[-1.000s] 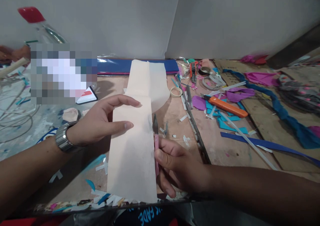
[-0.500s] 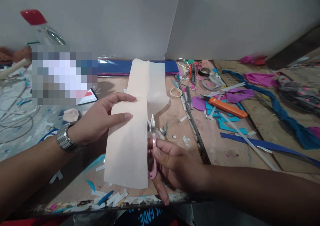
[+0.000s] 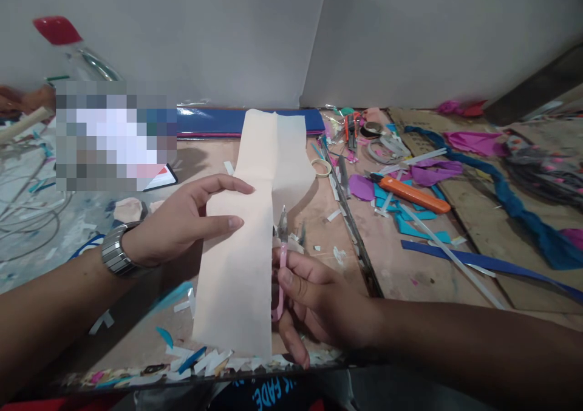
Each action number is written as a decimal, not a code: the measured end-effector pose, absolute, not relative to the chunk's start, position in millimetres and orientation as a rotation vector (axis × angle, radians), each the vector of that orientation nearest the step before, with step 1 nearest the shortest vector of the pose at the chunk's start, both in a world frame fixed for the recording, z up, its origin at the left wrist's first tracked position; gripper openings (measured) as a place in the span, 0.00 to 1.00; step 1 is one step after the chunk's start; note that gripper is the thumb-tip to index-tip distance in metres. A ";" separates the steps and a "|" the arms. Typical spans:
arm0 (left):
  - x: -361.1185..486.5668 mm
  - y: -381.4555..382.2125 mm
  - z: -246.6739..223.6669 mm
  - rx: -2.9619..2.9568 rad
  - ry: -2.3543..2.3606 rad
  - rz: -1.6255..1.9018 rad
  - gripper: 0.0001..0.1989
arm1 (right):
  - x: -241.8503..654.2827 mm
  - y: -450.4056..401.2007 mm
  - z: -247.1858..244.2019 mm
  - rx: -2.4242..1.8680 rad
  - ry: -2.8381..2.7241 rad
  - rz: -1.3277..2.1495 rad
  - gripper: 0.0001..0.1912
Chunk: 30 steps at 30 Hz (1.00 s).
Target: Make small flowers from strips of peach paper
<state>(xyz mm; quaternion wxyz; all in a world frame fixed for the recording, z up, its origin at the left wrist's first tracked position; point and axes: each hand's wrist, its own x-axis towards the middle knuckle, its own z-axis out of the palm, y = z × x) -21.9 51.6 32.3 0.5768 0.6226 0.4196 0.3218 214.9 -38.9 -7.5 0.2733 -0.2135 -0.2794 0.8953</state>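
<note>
The left hand [image 3: 177, 220] is holding a pale sheet [image 3: 234, 283]; the right hand [image 3: 319, 295] is grasping pink snips [image 3: 283, 255], seemingly trimming. The next cut is likely needing tautness.

Snips [image 3: 283, 256] just right of sheet [image 3: 237, 271]

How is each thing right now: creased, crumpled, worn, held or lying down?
Cream sheet: creased
Left hand: thumb and forefinger apart on sheet
Pink snips: held; open or shut unclear
Right hand: gripping snips
Metal watch: being worn
Orange cutter: lying down
Teal strip: crumpled
</note>
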 end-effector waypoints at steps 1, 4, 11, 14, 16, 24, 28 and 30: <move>-21.8 51.7 32.3 1.455 0.986 0.755 0.21 | 215.1 -38.8 -7.0 -0.581 -0.750 2.411 0.28; -20.9 52.1 32.5 1.422 0.992 0.756 0.21 | 216.0 -38.3 -4.8 -0.603 -0.760 2.404 0.26; -19.9 52.2 31.3 1.270 0.965 0.788 0.19 | 217.2 -38.3 -4.8 -0.575 -0.830 2.355 0.23; -21.1 52.0 30.7 1.262 0.961 0.785 0.18 | 216.8 -38.6 -5.7 -0.568 -0.828 2.356 0.24; -21.7 51.7 30.7 1.286 0.966 0.782 0.18 | 216.5 -38.7 -5.3 -0.587 -0.828 2.349 0.24; -21.5 49.1 32.4 1.581 1.102 0.904 0.17 | 217.4 -35.9 2.5 -0.822 -0.907 2.209 0.24; -20.9 48.8 31.4 1.693 1.126 0.954 0.16 | 216.6 -34.1 4.8 -0.881 -0.936 2.178 0.25; -20.1 48.2 30.6 1.687 1.120 0.974 0.18 | 216.2 -33.9 5.2 -0.897 -0.952 2.155 0.24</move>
